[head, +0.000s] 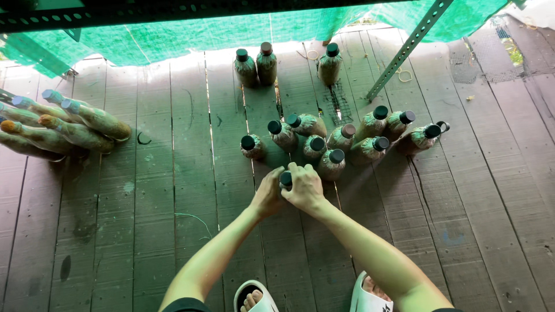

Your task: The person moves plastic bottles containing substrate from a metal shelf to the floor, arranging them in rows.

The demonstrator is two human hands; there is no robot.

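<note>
Both of my hands are wrapped around one dark-capped bottle (286, 178) standing on the wooden plank floor (173, 190). My left hand (267, 195) grips its left side, and my right hand (304, 188) covers its right side and top. Only the black cap shows between my fingers. Just beyond it stands a cluster of several brown-filled bottles with black caps (335, 141), some upright and some tilted.
Three more bottles (257, 66) stand farther back near the green netting (191, 34). Several bottles lie stacked on their sides at the left (69, 127). A slanted perforated metal bar (407, 49) rises at the right. My sandalled feet (254, 297) are at the bottom edge.
</note>
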